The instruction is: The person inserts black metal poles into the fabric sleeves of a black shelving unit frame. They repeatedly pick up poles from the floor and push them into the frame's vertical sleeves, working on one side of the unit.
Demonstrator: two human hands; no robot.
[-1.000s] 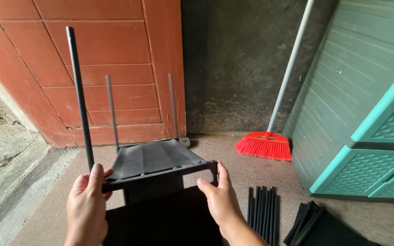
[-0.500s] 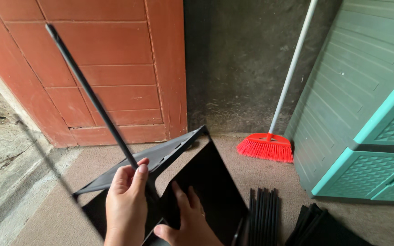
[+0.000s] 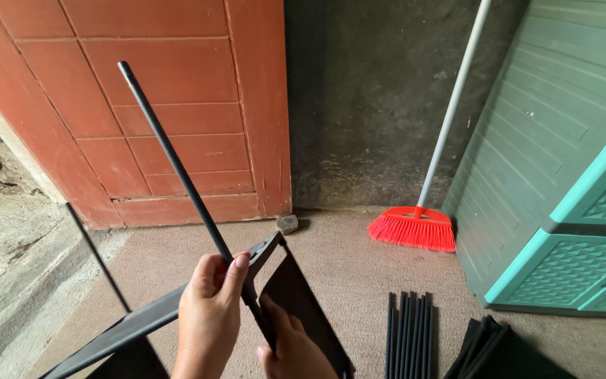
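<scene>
Before the red door, the left hand grips a black pole; the right hand pinches the shelf panel. Tilted so, the pole may slip out of its corner.

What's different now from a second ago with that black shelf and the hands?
The black shelf, held level before, is tipped on edge. The left hand moved from the shelf's front edge to grip a black pole, now slanting. The right hand shifted under the dark panel. Broom, pole bundle and cabinet stayed put.
</scene>
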